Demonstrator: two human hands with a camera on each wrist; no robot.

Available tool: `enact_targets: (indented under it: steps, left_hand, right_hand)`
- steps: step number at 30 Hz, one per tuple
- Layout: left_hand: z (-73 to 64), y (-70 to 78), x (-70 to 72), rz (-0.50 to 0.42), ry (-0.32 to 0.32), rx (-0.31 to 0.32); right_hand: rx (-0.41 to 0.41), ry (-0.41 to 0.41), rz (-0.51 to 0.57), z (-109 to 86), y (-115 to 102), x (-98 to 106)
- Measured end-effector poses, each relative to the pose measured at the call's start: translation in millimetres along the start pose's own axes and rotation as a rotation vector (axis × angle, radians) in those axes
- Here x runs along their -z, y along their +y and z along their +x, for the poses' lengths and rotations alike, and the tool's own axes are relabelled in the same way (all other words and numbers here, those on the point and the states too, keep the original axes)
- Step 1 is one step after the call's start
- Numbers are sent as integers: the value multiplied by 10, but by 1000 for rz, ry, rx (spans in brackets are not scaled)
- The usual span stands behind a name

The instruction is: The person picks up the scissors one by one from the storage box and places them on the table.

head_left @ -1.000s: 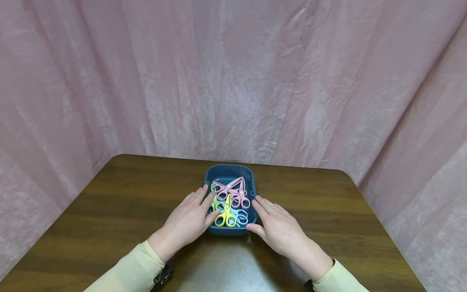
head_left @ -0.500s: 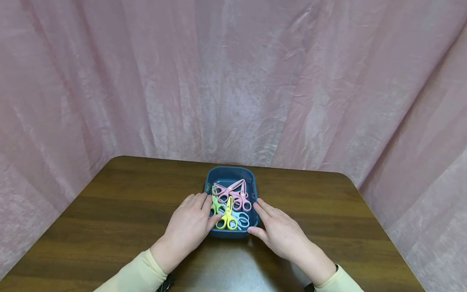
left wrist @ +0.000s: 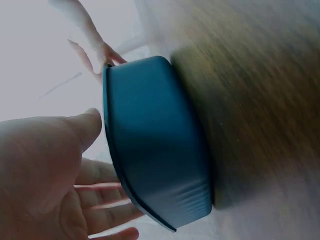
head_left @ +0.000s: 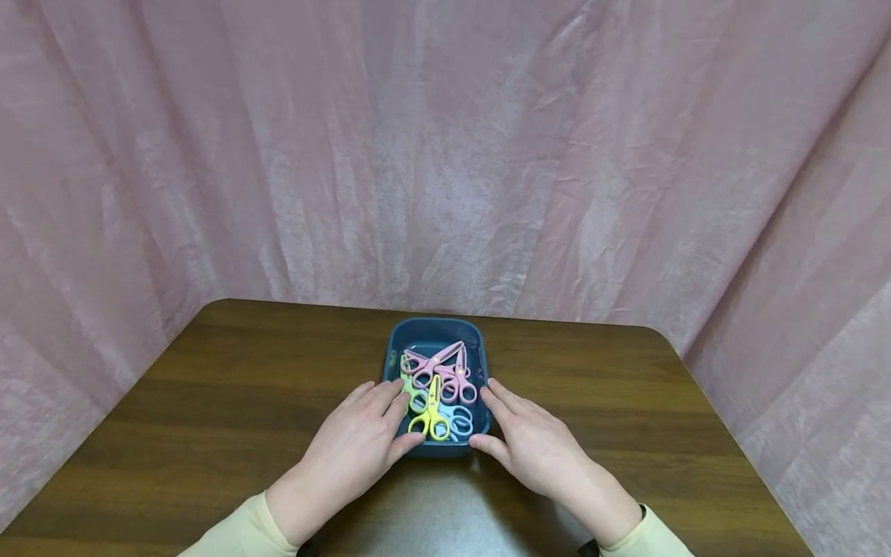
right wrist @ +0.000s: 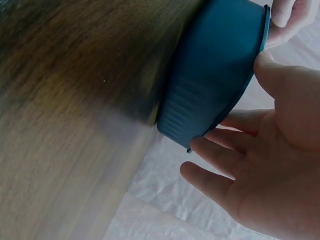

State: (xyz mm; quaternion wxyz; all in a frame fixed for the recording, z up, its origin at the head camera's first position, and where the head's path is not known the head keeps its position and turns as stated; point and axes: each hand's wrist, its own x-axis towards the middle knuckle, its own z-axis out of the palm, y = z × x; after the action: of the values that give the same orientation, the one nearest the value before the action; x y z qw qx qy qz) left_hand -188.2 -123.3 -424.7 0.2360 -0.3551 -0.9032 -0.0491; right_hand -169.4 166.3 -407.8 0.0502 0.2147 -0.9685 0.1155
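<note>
A dark blue plastic bin (head_left: 398, 333) stands on the table, its ribbed outer wall (right wrist: 187, 107) visible in the right wrist view. Inside lie several small scissors: pink scissors (head_left: 437, 362) toward the far half, yellow scissors (head_left: 433, 410) near the front, light blue scissors (head_left: 460, 422) beside them and green scissors (head_left: 407, 384) at the left. My left hand (head_left: 355, 441) lies over the bin's left rim with straight fingers, partly covering the green scissors, its thumb at the front left corner. My right hand (head_left: 532, 437) touches the right rim with extended fingers, thumb at the front right corner.
A brown wood-grain table (head_left: 230, 402) with rounded far corners carries the bin near its far edge. Pink velvety curtains (head_left: 445, 155) hang behind the table and along both sides.
My left hand has shifted back toward me along the left rim, its thumb drawing off the scissors to the front rim. My right hand and the bin stay nearly in place.
</note>
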Motion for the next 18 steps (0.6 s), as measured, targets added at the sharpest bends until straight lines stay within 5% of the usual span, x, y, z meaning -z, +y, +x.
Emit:
enact_targets:
  steps: [5,18]
  left_hand:
    - [6,5,33,-17,32,-74]
    - [55,44,53,-60,52,-55]
  right_hand:
    - [1,3,9,4,-1,4]
    - [-38,-27,73,70,38,8]
